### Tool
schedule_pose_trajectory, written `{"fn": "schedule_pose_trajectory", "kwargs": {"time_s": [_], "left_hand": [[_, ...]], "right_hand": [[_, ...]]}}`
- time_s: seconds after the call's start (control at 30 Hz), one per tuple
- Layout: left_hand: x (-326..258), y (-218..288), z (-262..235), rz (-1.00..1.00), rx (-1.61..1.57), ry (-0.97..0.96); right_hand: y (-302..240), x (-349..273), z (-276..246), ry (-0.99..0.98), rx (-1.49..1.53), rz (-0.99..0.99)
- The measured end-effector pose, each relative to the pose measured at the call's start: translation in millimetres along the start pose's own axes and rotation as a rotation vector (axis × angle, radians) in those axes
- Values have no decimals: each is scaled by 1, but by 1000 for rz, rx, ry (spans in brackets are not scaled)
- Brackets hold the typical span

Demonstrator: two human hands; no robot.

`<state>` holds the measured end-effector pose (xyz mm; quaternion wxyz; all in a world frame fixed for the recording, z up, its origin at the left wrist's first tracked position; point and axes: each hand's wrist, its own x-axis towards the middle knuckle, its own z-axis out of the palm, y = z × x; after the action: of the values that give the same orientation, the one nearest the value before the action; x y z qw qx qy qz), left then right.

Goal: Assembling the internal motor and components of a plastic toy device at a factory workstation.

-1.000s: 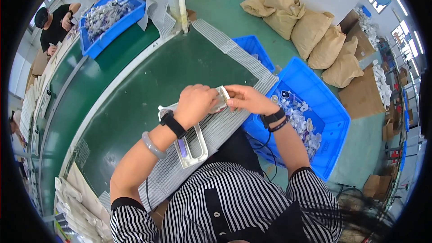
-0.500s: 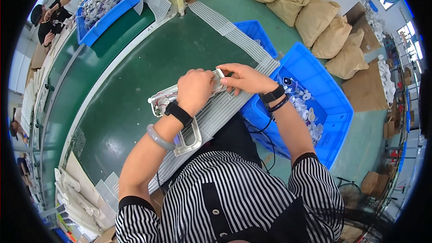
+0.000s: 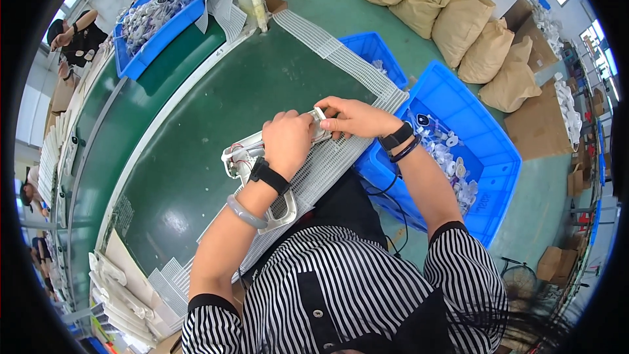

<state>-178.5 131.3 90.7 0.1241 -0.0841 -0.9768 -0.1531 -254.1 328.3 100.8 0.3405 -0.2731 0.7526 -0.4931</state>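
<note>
Holding a white plastic housing (image 3: 244, 157) at the near edge of a green conveyor belt (image 3: 216, 101), with both hands meeting over one small part.

Left hand (image 3: 288, 143) lies curled over the housing, pressing it onto the white mesh mat (image 3: 327, 164) that runs along the belt edge; right hand (image 3: 350, 117) pinches a small pale part (image 3: 319, 118) between thumb and fingertips, touching the left hand's fingers. Left wrist carries a black watch (image 3: 268, 175) and a grey bangle (image 3: 244, 212); a loop-shaped end of the housing (image 3: 283, 208) shows just beside them. A blue bin (image 3: 488, 157) of small white parts stands just to the right of the mat, with tan sacks (image 3: 485, 46) beyond. A second blue bin (image 3: 141, 59) sits far up the belt, near another person (image 3: 75, 33).
</note>
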Motion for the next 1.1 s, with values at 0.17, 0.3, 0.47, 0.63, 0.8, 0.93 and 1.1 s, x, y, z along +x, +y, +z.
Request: {"fn": "schedule_pose_trajectory", "kwargs": {"time_s": [0.17, 0.3, 0.47, 0.63, 0.8, 0.93, 1.1], "left_hand": [[-5, 0, 1, 9, 10, 4], [-5, 0, 1, 28, -11, 48], [-5, -1, 3, 38, -1, 20], [-5, 0, 5, 40, 18, 15], [-7, -1, 5, 41, 18, 16], [-7, 0, 5, 45, 6, 28], [-7, 2, 5, 38, 7, 7]], "right_hand": [[-4, -5, 8, 22, -66, -20], [12, -10, 25, 243, -201, -230], [8, -12, 27, 200, -61, -73], [12, -14, 30, 189, 98, 6], [8, -15, 33, 290, -105, -121], [9, -18, 29, 202, -44, -75], [14, -17, 28, 197, -58, -125]]}}
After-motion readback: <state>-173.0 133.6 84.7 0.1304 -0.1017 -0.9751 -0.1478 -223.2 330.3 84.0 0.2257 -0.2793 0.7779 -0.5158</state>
